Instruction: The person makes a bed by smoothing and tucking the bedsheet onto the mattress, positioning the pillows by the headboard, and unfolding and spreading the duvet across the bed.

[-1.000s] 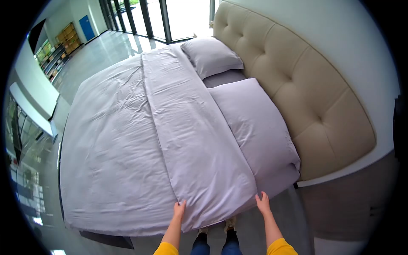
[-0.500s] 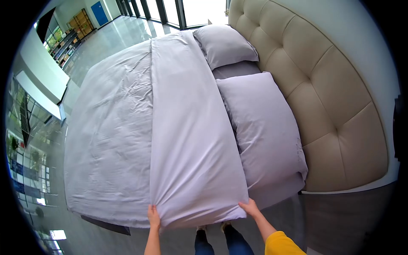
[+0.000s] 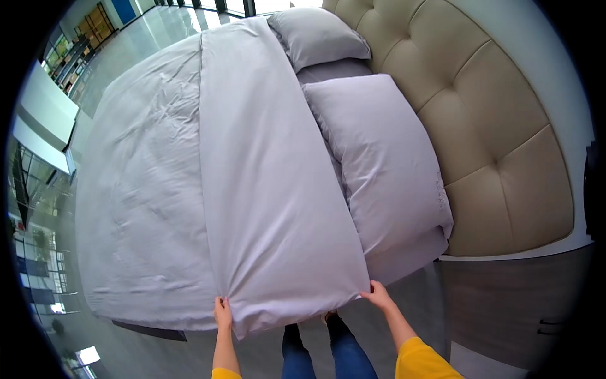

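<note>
A pale lilac duvet [image 3: 145, 208] covers the bed, its upper part turned back into a smooth wide band [image 3: 265, 177]. My left hand [image 3: 223, 312] pinches the near corner of that band on its left side, by the fold line. At the band's right near corner, my right hand [image 3: 379, 295] grips the edge between thumb and fingers. Small creases run out from both grips, and the near edge hangs over the bedside between my hands. To the right of the band lies a matching pillow [image 3: 391, 170], with a second pillow [image 3: 322, 38] farther back.
A tan padded headboard [image 3: 480, 126] rises along the right. A brown cabinet with dark handles [image 3: 517, 303] stands at the lower right. My legs [image 3: 315, 354] are close to the bedside on grey floor [image 3: 145, 354]. Shelves [image 3: 76, 57] and windows are at the back.
The view has tilted down and shifted, so the bed sits higher and more of the cabinet shows. Both hands keep their grip, and the band looks flatter, with fewer creases.
</note>
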`<action>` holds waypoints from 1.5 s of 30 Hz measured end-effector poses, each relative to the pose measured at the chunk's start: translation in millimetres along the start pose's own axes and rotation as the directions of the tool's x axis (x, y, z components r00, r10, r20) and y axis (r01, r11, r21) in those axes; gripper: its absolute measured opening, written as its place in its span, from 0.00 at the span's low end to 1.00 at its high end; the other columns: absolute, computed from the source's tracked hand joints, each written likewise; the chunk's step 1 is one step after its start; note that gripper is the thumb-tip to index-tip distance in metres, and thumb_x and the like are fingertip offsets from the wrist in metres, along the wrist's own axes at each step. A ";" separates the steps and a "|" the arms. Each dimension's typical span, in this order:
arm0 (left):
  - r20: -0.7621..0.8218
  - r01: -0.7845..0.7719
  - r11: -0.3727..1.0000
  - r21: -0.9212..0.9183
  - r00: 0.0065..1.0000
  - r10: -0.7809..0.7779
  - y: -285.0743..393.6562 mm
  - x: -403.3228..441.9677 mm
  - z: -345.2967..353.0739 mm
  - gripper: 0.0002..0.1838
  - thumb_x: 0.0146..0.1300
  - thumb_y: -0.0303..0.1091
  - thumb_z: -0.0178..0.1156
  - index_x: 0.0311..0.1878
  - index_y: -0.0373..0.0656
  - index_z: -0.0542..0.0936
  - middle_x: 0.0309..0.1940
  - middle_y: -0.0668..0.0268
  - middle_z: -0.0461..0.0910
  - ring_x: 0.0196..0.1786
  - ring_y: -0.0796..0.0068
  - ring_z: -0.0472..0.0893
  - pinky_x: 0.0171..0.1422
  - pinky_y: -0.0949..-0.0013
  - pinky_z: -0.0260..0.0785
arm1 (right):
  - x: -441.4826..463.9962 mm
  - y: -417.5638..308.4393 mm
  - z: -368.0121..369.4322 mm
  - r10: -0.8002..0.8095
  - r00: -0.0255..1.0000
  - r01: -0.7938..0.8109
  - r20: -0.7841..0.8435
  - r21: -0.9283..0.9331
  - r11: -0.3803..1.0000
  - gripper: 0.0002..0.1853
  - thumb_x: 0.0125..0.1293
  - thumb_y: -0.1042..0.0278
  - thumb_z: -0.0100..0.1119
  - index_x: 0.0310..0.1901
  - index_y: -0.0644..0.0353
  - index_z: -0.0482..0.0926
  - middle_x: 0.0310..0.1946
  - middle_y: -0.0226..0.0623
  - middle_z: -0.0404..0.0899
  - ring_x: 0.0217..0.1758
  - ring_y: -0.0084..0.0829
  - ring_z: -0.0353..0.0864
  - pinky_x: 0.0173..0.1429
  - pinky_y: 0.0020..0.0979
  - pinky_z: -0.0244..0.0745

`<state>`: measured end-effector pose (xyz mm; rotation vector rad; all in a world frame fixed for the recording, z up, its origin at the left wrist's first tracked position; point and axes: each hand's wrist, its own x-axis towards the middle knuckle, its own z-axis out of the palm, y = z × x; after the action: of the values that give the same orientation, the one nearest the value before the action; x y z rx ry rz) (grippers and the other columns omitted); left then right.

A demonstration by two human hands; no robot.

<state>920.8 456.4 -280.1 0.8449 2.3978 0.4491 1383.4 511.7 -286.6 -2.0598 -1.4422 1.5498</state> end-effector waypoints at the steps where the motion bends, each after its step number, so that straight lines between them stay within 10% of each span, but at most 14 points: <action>1: 0.007 0.015 1.000 0.007 1.000 -0.015 3.6 -0.4 2.9 0.15 0.58 0.43 0.49 0.34 0.37 0.68 0.26 0.52 0.73 0.28 0.59 0.71 0.35 0.64 0.63 | -2.0 3.2 0.0 0.012 1.000 -0.012 0.012 -0.006 1.000 0.22 0.44 0.67 0.64 0.40 0.69 0.72 0.41 0.43 0.73 0.42 0.26 0.72 0.46 0.27 0.67; 6: 0.049 -0.023 0.984 -0.177 0.998 0.032 -31.5 -7.0 10.1 0.19 0.50 0.45 0.59 0.35 0.37 0.72 0.26 0.60 0.74 0.29 0.70 0.72 0.34 0.68 0.63 | 7.1 -67.6 -12.0 0.102 0.985 -0.169 0.141 0.641 0.749 0.30 0.39 0.65 0.68 0.44 0.71 0.69 0.43 0.42 0.72 0.46 0.29 0.70 0.50 0.27 0.65; 10: 0.305 0.053 0.957 -0.287 0.951 0.039 -52.6 -23.0 7.6 0.15 0.51 0.39 0.59 0.34 0.36 0.74 0.24 0.64 0.74 0.28 0.76 0.70 0.33 0.72 0.63 | 17.3 -51.8 0.4 0.104 0.989 -0.146 0.105 0.556 0.818 0.25 0.45 0.69 0.64 0.45 0.70 0.69 0.41 0.41 0.73 0.44 0.28 0.71 0.49 0.26 0.65; 14: 0.307 0.178 0.898 -0.402 0.950 -0.052 -54.9 -34.7 4.6 0.11 0.54 0.36 0.56 0.32 0.35 0.74 0.23 0.64 0.75 0.26 0.77 0.70 0.32 0.72 0.63 | 0.4 -26.3 1.9 0.194 0.974 -0.224 0.115 0.602 0.766 0.20 0.49 0.68 0.61 0.43 0.70 0.71 0.37 0.38 0.74 0.40 0.27 0.72 0.44 0.26 0.67; 17: 0.073 -0.117 0.970 -0.213 0.988 0.135 -55.4 -49.0 15.0 0.12 0.57 0.36 0.52 0.27 0.34 0.71 0.18 0.59 0.71 0.21 0.73 0.66 0.29 0.68 0.60 | -15.3 -9.4 10.0 0.174 0.983 -0.168 0.058 0.662 0.730 0.20 0.49 0.65 0.62 0.40 0.72 0.73 0.36 0.37 0.75 0.38 0.26 0.72 0.42 0.26 0.67; 27: -0.020 0.098 0.957 -0.273 0.994 -0.107 -58.2 -66.9 33.0 0.17 0.55 0.40 0.54 0.20 0.35 0.68 0.12 0.64 0.65 0.19 0.77 0.61 0.25 0.69 0.57 | -8.7 26.4 19.0 0.048 0.987 0.022 -0.152 0.432 0.902 0.17 0.51 0.61 0.60 0.36 0.69 0.76 0.30 0.37 0.77 0.35 0.23 0.73 0.40 0.25 0.67; 35: 0.109 0.312 0.894 -0.321 0.950 -0.293 -81.4 -62.3 40.9 0.18 0.54 0.45 0.56 0.28 0.35 0.74 0.20 0.67 0.73 0.23 0.79 0.68 0.28 0.72 0.61 | -10.5 6.2 15.9 0.226 0.969 -0.194 -0.100 0.255 0.947 0.20 0.48 0.60 0.63 0.36 0.70 0.76 0.30 0.37 0.76 0.33 0.24 0.72 0.38 0.26 0.67; 37: 0.319 0.551 0.247 -0.797 0.731 -0.603 -83.0 -59.3 43.4 0.22 0.53 0.49 0.56 0.39 0.37 0.72 0.30 0.64 0.74 0.27 0.77 0.71 0.28 0.71 0.63 | -14.9 11.0 17.0 0.206 0.973 -0.171 -0.107 0.270 0.947 0.17 0.48 0.61 0.62 0.34 0.69 0.76 0.26 0.34 0.75 0.28 0.22 0.71 0.33 0.25 0.66; 39: 0.312 0.508 0.199 -0.838 0.745 -0.589 -81.0 -57.7 38.0 0.23 0.55 0.49 0.53 0.44 0.39 0.68 0.35 0.64 0.72 0.29 0.74 0.72 0.30 0.70 0.65 | -15.7 10.3 16.6 0.186 0.977 -0.148 -0.106 0.293 0.945 0.15 0.49 0.63 0.61 0.31 0.68 0.76 0.22 0.31 0.74 0.23 0.20 0.70 0.28 0.23 0.65; 45: -0.133 0.273 0.756 -0.594 0.894 -0.427 -99.9 -57.6 37.9 0.11 0.59 0.35 0.50 0.32 0.34 0.70 0.24 0.64 0.72 0.26 0.75 0.68 0.33 0.70 0.62 | -13.4 29.2 14.9 0.266 0.961 -0.232 -0.073 0.306 0.923 0.16 0.49 0.65 0.61 0.37 0.69 0.75 0.28 0.33 0.76 0.28 0.21 0.71 0.33 0.23 0.66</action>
<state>934.1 348.9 -335.0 0.0548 2.3663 1.0989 1388.3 480.8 -303.2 -2.1677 -0.8714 1.5928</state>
